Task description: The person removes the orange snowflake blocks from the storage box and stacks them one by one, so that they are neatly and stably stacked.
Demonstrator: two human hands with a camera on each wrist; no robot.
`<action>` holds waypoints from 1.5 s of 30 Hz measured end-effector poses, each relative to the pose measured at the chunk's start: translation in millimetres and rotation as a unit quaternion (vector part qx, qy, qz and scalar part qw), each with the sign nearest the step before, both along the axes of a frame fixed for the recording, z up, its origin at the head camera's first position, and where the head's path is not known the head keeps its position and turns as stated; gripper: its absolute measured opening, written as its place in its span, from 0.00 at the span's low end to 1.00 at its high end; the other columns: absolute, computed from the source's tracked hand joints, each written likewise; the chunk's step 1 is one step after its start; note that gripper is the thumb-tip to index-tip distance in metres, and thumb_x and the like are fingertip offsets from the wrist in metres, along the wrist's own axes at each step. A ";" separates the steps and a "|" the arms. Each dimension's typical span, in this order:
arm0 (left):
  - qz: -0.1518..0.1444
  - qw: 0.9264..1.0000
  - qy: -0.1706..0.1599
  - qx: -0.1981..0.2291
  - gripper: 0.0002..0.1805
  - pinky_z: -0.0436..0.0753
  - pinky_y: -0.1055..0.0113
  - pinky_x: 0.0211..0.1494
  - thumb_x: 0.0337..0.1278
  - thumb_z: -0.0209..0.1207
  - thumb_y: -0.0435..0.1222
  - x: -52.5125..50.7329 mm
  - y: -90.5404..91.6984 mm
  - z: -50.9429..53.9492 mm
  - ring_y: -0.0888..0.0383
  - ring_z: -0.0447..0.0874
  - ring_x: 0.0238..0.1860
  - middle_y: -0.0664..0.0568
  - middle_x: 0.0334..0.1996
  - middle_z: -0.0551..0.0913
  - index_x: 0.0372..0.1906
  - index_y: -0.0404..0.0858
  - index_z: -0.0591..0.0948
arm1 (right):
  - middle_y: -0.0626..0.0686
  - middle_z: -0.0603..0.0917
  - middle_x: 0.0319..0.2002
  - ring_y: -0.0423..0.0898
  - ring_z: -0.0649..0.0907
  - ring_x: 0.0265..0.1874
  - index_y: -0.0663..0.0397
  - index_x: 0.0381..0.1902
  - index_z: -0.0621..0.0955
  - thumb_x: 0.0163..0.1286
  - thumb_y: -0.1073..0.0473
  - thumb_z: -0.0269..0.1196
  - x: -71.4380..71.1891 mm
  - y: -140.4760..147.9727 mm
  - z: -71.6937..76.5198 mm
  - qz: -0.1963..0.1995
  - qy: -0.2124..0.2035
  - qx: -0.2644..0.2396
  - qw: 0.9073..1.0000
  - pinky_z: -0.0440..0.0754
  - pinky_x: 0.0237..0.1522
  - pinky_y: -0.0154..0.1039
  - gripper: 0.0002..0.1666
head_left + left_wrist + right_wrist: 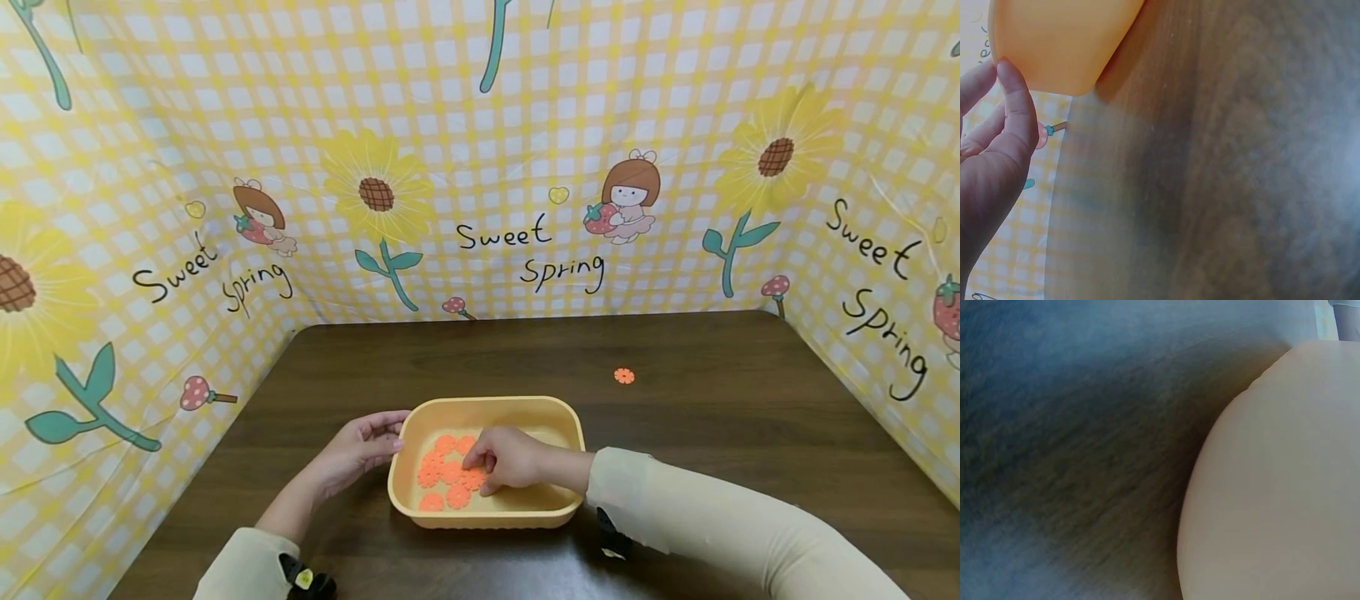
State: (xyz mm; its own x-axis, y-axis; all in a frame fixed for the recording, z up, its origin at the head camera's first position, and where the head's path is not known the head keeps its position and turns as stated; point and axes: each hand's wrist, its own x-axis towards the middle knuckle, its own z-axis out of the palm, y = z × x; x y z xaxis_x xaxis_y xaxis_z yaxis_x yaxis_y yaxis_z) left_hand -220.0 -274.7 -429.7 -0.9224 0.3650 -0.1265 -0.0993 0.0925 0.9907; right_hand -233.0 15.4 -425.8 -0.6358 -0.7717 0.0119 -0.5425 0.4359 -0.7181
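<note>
A yellow plastic basin (pixel 487 521) stands on the table, with several flat orange flower-shaped discs (pixel 431 502) heaped in its left half. My left hand (pixel 360 450) touches the basin's left rim with the fingertips and thumb, the fingers fairly straight. In the left wrist view, that hand (pixel 1000 137) meets the basin's edge (pixel 1054 50). My right hand (pixel 512 458) reaches inside, bent thumb and index finger down at the discs and apart from each other. Whether a disc is pinched between them cannot be made out. The right wrist view shows mostly a pale sleeve (pixel 1272 487).
One orange disc (pixel 624 376) lies alone on the dark wooden table (pixel 712 433), behind and right of the basin. A yellow checked cloth (pixel 480 167) with flower prints hangs along the back and both sides. Black bands (pixel 613 533) sit on the wrists.
</note>
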 end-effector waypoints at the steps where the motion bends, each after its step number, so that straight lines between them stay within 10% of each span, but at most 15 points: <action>1: 0.000 1.000 0.000 0.000 0.34 0.81 0.62 0.52 0.63 0.60 0.30 -0.2 0.0 0.2 0.58 0.78 0.48 0.45 0.50 0.73 0.70 0.25 0.62 | 0.52 0.79 0.29 0.34 0.72 0.24 0.63 0.42 0.86 0.51 0.71 0.75 0.2 -0.1 0.5 -0.002 -0.001 0.001 1.000 0.74 0.32 0.28 0.18; 45: -0.006 1.000 0.003 -0.002 0.33 0.81 0.63 0.51 0.63 0.60 0.30 2.4 0.5 2.2 0.58 0.78 0.47 0.43 0.50 0.73 0.69 0.24 0.61 | 0.48 0.82 0.33 0.39 0.77 0.31 0.62 0.40 0.83 0.53 0.68 0.74 -5.4 29.7 22.8 -0.045 -0.040 -0.080 0.995 0.78 0.37 0.33 0.16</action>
State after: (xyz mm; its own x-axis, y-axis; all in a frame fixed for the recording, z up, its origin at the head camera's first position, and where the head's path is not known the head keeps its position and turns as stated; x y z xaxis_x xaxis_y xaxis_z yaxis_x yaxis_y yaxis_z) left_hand -217.5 -274.2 -427.5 -0.9184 0.3763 -0.1222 -0.0919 0.0975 0.9910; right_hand -238.4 45.1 -403.0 -0.7064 -0.7036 0.0776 -0.4451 0.3563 -0.8216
